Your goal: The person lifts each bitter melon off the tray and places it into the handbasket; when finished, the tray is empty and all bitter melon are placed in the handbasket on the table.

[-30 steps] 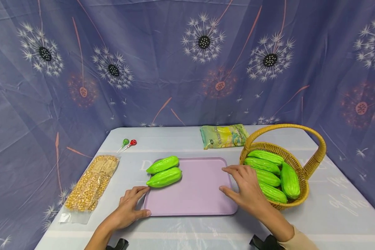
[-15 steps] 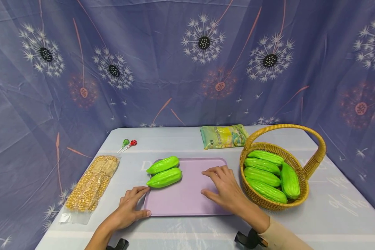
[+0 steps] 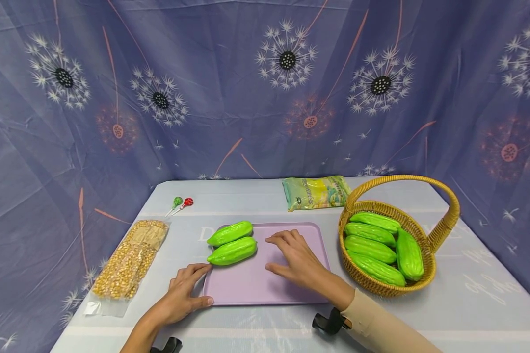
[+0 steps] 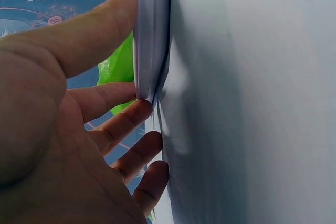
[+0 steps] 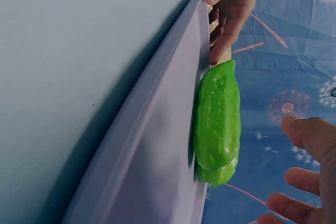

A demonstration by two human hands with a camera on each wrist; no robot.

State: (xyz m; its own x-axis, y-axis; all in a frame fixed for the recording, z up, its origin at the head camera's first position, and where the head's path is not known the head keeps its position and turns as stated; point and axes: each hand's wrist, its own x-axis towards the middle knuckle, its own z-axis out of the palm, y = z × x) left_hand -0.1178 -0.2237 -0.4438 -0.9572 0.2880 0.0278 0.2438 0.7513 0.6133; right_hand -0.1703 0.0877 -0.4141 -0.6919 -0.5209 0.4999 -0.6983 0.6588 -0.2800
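Observation:
Two bright green bitter melons lie side by side at the left end of a lilac tray; the nearer bitter melon partly covers the farther bitter melon. At the tray's left side rests my left hand, its thumb and index finger touching the rim, as the left wrist view also shows. My right hand hovers over the tray's right half, thumb and fingers apart with nothing between them. Its fingertips point toward the bitter melons without touching them. In the right wrist view, only part of this hand shows.
Right of the tray stands a wicker basket with a tall arched handle, holding several bitter melons. A bag of corn kernels lies at left. Two lollipops and a green-yellow packet lie toward the back.
My right hand has moved left, away from beside the basket to over the tray. The left hand, the bitter melons and the tray have stayed where they were.

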